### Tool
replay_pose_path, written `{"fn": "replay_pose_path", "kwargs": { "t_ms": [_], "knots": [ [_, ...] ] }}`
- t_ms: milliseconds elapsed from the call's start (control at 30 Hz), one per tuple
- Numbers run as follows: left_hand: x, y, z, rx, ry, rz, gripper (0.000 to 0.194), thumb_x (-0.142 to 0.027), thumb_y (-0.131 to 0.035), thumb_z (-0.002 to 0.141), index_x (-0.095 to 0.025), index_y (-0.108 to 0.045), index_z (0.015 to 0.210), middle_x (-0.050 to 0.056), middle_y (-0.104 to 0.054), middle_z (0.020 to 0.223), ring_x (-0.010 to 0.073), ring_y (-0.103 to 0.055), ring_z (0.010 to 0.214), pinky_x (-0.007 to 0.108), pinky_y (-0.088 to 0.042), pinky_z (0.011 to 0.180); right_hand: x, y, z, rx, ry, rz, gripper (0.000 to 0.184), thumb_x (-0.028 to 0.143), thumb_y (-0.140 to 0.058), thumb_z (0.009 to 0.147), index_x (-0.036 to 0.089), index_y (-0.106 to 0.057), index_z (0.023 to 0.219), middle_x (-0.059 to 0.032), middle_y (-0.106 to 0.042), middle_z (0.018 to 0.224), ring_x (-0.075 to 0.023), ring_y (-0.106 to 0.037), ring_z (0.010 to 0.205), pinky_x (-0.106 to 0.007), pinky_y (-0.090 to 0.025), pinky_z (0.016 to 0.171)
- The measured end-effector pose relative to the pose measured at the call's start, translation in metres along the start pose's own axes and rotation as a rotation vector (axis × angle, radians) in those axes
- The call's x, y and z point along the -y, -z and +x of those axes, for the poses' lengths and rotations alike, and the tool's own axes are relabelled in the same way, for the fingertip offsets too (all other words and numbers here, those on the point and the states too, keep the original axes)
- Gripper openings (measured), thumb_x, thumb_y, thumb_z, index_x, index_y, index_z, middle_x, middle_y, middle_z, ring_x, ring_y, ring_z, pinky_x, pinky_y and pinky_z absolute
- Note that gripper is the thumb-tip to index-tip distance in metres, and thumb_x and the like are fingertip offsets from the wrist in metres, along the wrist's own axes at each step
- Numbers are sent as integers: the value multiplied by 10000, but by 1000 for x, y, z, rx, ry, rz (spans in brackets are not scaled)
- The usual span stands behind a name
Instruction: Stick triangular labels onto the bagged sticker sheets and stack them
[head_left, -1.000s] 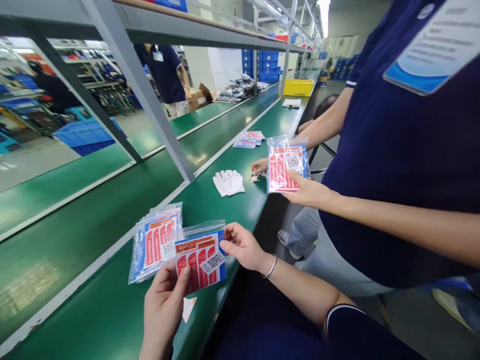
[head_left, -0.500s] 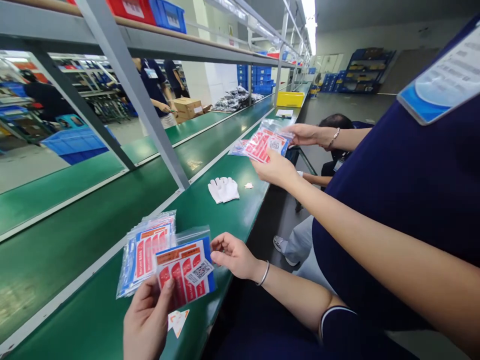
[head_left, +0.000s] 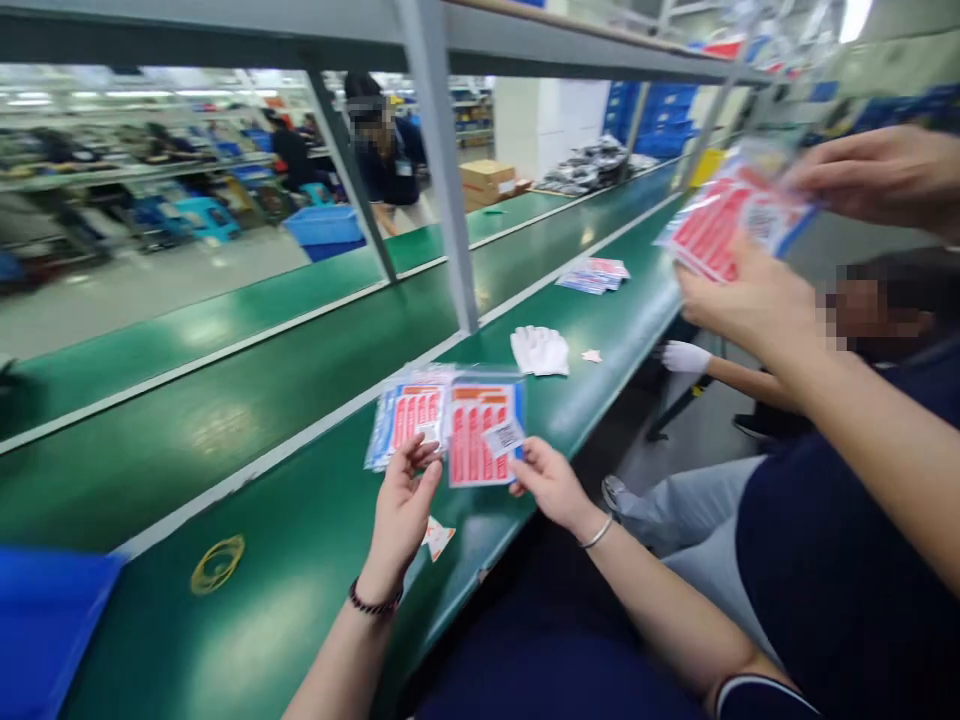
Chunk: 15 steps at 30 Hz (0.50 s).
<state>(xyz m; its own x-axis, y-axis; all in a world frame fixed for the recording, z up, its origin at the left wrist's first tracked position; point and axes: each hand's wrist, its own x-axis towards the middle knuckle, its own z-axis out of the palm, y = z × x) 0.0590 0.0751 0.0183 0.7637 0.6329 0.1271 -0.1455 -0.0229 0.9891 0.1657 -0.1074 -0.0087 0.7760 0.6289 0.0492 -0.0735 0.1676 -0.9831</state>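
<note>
1. While I watch through the head camera, I find the clear bag (head_left: pixel 474 425), with its red-striped card, between my two hands, just ahead of the right fingertips; I cannot tell whether it touches the bench.
2. My right hand (head_left: pixel 553 486) pinches the bag's lower right edge between thumb and fingers, beside the code label (head_left: pixel 504 437).
3. My left hand (head_left: pixel 403 508) has loosely curled fingers, the thumb apart, gripping nothing that I can see.
4. Just beyond those left fingers lies the stack of bags (head_left: pixel 405 412); contact is unclear to me.
5. Near my left thumb, on its right, paper scraps (head_left: pixel 441 540) rest on the green bench (head_left: pixel 300 620).
6. Past my right fingers lie white gloves (head_left: pixel 541 352), with a packet pile (head_left: pixel 596 274) farther out.
7. Well left of my left fingers are yellow loops (head_left: pixel 217 565).
8. Right of my right fingers, a co-worker's hands (head_left: pixel 772 305) hold another bag (head_left: pixel 727 222), blurred.
</note>
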Motion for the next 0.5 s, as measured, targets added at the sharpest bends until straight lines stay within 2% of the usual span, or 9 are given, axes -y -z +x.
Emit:
{"fn": "replay_pose_path", "kwargs": {
  "t_ms": [100, 200, 267, 367, 433, 500],
  "knots": [
    [0, 24, 10, -173, -126, 85, 551, -439, -744, 716, -189, -556, 1169, 111, -625, 1146, 207, -608, 1068, 339, -517, 906, 8, 19, 12, -217, 43, 40, 388, 483, -715, 733, 196, -500, 883, 48, -600, 720, -56, -506, 495, -202, -447, 492],
    [-1, 54, 16, -327, -155, 141, 480, -395, -709, 737, -181, -564, 1142, 111, -626, 1143, 193, -607, 1036, 337, -507, 898, 20, 21, 31, -258, 69, 40, 380, 435, -740, 707, 194, -504, 882, 53, -600, 726, -47, -485, 498, -193, -431, 492],
    [0, 69, 17, -372, -146, 173, 450, -379, -680, 760, -180, -564, 1147, 109, -623, 1159, 186, -603, 1035, 342, -497, 918, 24, 9, 47, -212, 91, 53, 394, 425, -730, 711, 196, -515, 949, 42, -621, 784, -47, -488, 509, -197, -436, 497],
    [5, 78, 20, -381, -107, 222, 435, -360, -658, 776, -184, -563, 1161, 111, -623, 1175, 203, -593, 1092, 381, -469, 993, 17, -23, 75, -99, 93, 25, 480, 431, -668, 749, 203, -487, 1130, 33, -631, 819, -66, -508, 528, -215, -448, 501],
    [12, 80, 26, -368, -46, 263, 450, -356, -653, 780, -183, -558, 1185, 125, -614, 1218, 230, -574, 1158, 417, -443, 1040, 4, -44, 93, -28, 46, -115, 517, 402, -624, 774, 190, -462, 1217, 44, -600, 758, -87, -521, 551, -229, -461, 521],
    [18, 81, 36, -334, 34, 309, 500, -367, -649, 793, -180, -537, 1243, 150, -567, 1321, 262, -520, 1257, 449, -403, 1085, -12, -58, 108, -9, 15, -332, 495, 349, -623, 768, 166, -501, 1212, 33, -579, 757, -103, -532, 603, -263, -499, 601]
  ]
}}
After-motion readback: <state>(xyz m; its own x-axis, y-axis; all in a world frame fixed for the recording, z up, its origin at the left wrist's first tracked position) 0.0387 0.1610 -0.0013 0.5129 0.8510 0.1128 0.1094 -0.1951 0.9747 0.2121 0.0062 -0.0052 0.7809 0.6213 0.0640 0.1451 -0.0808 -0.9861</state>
